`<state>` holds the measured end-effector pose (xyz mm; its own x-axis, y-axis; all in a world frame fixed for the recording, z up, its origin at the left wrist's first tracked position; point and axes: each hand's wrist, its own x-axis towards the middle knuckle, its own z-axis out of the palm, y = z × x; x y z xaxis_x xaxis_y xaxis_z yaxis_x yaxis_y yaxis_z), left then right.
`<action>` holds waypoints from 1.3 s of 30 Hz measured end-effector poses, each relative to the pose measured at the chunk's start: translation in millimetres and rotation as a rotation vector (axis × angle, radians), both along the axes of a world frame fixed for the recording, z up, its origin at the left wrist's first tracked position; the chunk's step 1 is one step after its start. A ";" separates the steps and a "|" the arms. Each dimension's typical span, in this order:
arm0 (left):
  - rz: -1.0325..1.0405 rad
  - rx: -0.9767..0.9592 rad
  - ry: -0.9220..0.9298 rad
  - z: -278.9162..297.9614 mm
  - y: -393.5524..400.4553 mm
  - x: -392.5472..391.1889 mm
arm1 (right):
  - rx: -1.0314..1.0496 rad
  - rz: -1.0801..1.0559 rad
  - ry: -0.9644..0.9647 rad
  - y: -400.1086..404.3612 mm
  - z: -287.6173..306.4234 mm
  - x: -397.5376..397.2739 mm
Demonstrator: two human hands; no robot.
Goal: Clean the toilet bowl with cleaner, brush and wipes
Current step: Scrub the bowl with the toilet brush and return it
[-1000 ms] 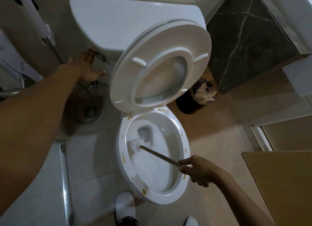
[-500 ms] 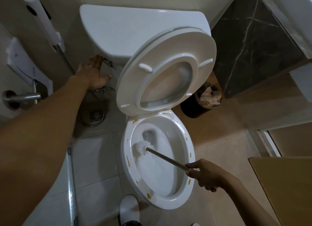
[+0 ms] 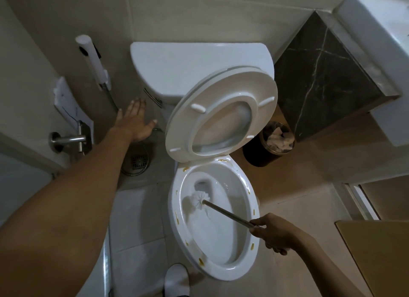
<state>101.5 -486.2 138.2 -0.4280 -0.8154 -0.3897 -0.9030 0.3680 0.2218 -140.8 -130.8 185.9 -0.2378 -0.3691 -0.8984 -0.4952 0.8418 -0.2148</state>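
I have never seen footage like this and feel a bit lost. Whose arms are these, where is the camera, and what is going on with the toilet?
The camera sits on a person's head, looking down, so both arms are the wearer's own. The right hand grips the handle of a toilet brush, whose white head is inside the toilet bowl. Yellowish blobs dot the bowl's rim. The seat is raised. The left hand, fingers spread and holding nothing, reaches near the flush lever on the cistern. A waste bin holding crumpled paper stands on the floor beside the toilet.

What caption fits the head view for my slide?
Right hand holds toilet brush inside the bowl, seat raised; open left hand beside the cistern.
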 end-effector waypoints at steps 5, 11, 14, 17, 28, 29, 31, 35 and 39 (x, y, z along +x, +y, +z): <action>0.007 0.001 -0.006 32.7 21.4 6.5 | -0.001 -0.042 0.011 8.6 18.6 1.8; 0.029 -0.041 0.020 74.8 43.6 -8.0 | -0.017 -0.024 0.045 24.1 39.5 -4.8; 0.029 -0.085 0.070 97.9 54.9 -25.3 | -0.031 0.026 0.081 31.2 46.5 -14.0; -0.001 -0.131 0.107 117.6 66.7 -48.2 | -0.037 0.058 0.120 37.7 56.2 -25.2; -0.152 -0.322 0.205 144.8 107.5 -165.2 | -0.078 0.191 0.093 73.7 56.6 -96.7; -0.163 -0.351 0.197 145.4 108.1 -175.0 | -0.078 0.196 0.095 77.6 53.3 -104.4; -0.194 -0.389 0.163 146.2 106.9 -194.2 | -0.085 0.215 0.107 85.1 46.7 -116.9; -0.313 -0.485 0.013 143.4 105.5 -232.9 | -0.144 0.284 0.140 99.2 34.0 -136.7; -0.482 -0.576 -0.198 135.2 111.3 -271.0 | -0.183 0.266 0.136 109.0 23.0 -153.9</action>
<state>-169.5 -374.9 273.4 -0.7533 -0.6542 -0.0673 -0.6170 0.7384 -0.2722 -294.7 -21.8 209.0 -0.2242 -0.5860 -0.7787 -0.7265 0.6330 -0.2672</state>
